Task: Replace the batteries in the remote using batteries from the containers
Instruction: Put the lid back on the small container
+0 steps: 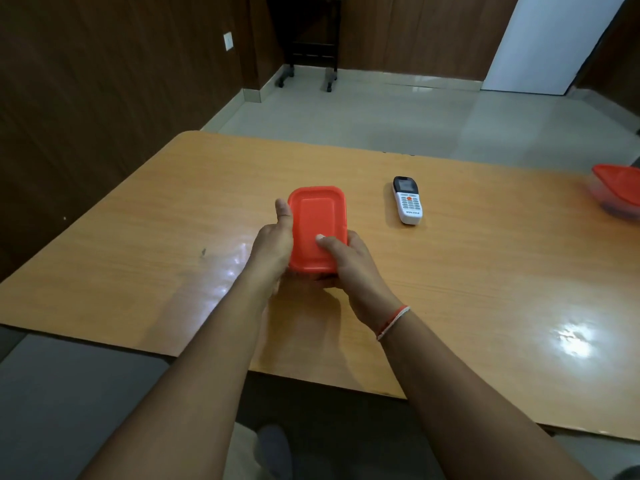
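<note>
A small container with a red lid (317, 216) is held over the middle of the wooden table (173, 220). My left hand (273, 247) grips its left side, thumb along the lid's edge. My right hand (346, 268) grips its near right corner, thumb pressed on the lid. The lid is on; what is inside is hidden. A white remote (408, 200) with a dark screen lies face up to the right of the container, apart from both hands. A second red-lidded container (618, 190) sits at the table's right edge, partly cut off.
The table's near edge runs diagonally below my forearms. Beyond the far edge lie a pale tiled floor, dark wood-panelled walls and a black wheeled stand (306, 46). A small dark speck (203, 252) marks the tabletop at left.
</note>
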